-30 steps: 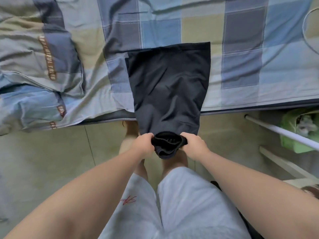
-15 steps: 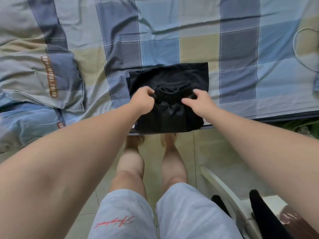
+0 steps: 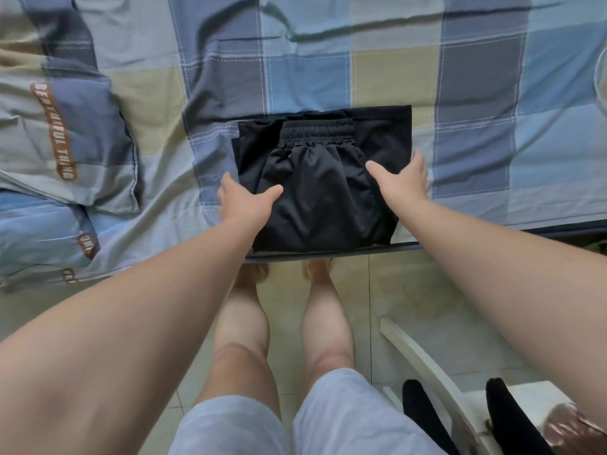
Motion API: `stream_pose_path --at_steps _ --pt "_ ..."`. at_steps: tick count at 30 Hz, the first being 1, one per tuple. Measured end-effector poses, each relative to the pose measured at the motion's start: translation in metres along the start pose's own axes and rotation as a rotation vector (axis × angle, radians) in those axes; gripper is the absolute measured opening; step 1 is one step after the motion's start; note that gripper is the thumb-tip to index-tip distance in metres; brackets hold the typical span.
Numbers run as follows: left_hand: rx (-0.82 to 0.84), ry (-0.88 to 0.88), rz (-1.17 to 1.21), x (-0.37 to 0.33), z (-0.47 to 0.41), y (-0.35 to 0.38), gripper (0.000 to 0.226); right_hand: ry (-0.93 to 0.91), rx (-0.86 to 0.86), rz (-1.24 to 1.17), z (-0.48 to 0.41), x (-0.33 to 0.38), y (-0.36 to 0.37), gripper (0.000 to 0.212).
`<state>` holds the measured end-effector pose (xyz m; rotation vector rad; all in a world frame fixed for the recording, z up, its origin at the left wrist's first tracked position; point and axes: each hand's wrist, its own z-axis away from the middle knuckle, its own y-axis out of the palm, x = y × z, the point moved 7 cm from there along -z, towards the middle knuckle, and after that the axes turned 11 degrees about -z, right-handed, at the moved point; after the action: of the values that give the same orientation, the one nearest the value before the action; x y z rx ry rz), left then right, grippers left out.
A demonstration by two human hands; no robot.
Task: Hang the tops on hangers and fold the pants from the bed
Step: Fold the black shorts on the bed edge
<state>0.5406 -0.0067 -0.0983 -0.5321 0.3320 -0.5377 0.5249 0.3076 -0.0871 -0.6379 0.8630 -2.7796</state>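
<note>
Head view: folded black pants [image 3: 323, 188] on checked bed [image 3: 460, 93]; both hands' grip open, seemingly flanking.

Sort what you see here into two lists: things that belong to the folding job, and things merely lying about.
Belongs to the job:
- black pants, folded on the bed
- left hand and right hand, open at the pants' sides

Just lying about:
- pillow with brown lettering
- white chair by the person's legs

Black pants [image 3: 323, 178] lie on a bedsheet [image 3: 394, 77] checked in blue, grey and olive-tan; the person's shorts [image 3: 345, 418] are pale grey.
</note>
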Motion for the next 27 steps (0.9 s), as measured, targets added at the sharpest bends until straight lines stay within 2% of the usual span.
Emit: stream_pose_path --at_steps 3,6,12,15,18,24,27 --pt "0.064 0.002 0.08 0.014 -0.011 0.018 0.111 0.036 0.079 -0.12 -0.012 -0.018 0.015 0.113" --pt "0.036 0.017 0.101 0.016 -0.02 0.025 0.103 0.035 0.113 -0.166 -0.019 -0.028 0.026 0.12" --pt "0.069 0.027 0.063 0.008 -0.033 0.027 0.079 -0.038 0.155 -0.32 -0.02 -0.037 0.042 0.086" --pt "0.1 0.056 0.002 0.003 -0.029 0.021 0.068 0.033 0.213 -0.435 -0.009 -0.047 0.046 0.067" --pt "0.128 0.108 -0.095 -0.006 -0.022 0.012 0.063 0.066 0.222 -0.516 0.009 -0.06 0.045 0.06" --pt "0.21 0.222 -0.35 -0.025 0.004 0.014 0.023 0.177 0.125 -0.694 0.064 -0.108 0.035 0.055" --pt "0.249 0.294 -0.478 -0.028 0.022 0.023 0.022 0.255 0.037 -0.814 0.1 -0.139 0.034 0.055"
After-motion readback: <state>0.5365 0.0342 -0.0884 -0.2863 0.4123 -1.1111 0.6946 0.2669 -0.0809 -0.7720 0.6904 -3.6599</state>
